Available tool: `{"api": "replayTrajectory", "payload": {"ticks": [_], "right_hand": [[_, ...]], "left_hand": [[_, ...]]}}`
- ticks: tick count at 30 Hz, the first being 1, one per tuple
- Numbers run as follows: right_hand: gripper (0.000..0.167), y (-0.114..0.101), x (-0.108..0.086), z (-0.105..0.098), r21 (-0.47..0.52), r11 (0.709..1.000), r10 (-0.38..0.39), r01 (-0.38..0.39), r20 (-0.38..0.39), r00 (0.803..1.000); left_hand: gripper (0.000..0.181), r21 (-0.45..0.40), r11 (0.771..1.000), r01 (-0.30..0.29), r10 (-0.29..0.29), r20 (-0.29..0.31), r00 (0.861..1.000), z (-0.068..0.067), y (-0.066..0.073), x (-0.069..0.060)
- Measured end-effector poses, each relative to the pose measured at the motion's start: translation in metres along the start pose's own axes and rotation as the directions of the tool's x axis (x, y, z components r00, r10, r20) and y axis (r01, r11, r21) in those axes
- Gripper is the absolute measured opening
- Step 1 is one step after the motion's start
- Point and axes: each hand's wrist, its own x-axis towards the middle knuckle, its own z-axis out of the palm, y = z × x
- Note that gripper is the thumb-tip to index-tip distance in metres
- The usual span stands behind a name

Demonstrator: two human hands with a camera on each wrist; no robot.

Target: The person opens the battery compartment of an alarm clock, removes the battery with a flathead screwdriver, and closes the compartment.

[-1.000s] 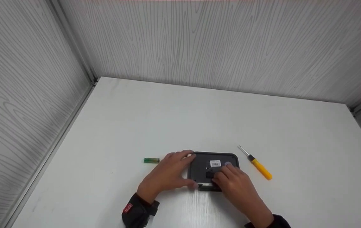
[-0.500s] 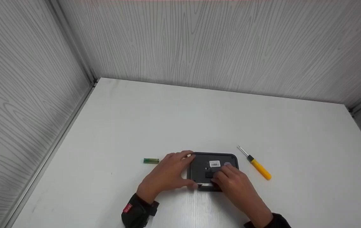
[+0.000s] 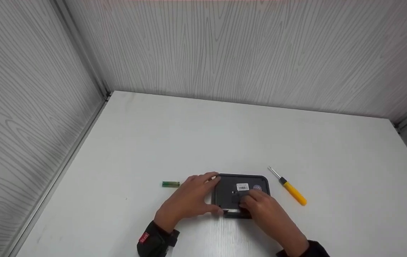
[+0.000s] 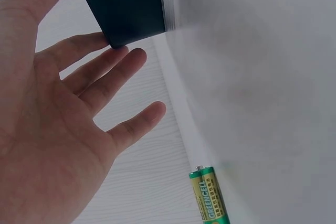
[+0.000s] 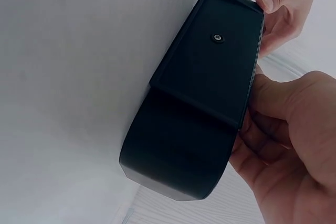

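Observation:
A black box-shaped device lies on the table with its underside up, showing a white barcode label and a round sticker. My left hand holds its left end, thumb at the near edge and fingers at the far edge; in the left wrist view the fingertips touch a corner. My right hand has bent fingertips at the middle of the underside, where they pinch a small dark flat piece, seemingly a battery cover. The right wrist view shows the device's side with a screw; the fingertips are hidden behind it.
Green-and-gold batteries marked GREENCELL lie left of my left hand. A screwdriver with a yellow handle lies right of the device. Grey wood-grain panels stand around the white table.
My right fingers have shifted slightly at the dark recess, which looks less dark and more covered now. The left hand keeps its hold. The whole scene sits slightly lower in the head view.

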Motion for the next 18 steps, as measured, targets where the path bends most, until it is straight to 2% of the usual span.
{"api": "replayTrajectory", "payload": {"ticks": [4,18], "right_hand": [[0.009,0.0026,-0.0002,-0.0020,0.018,1.000,-0.011,0.011,0.030,0.999],[0.017,0.0051,0.0029,-0.0072,0.034,0.999,0.015,-0.016,0.032,0.999]], "left_hand": [[0.091,-0.014,1.000,-0.003,0.003,0.001,1.000,0.0002,-0.0001,-0.0004],[0.092,-0.020,0.999,0.025,-0.025,0.022,0.999,0.0004,0.0004,-0.0001]]}}
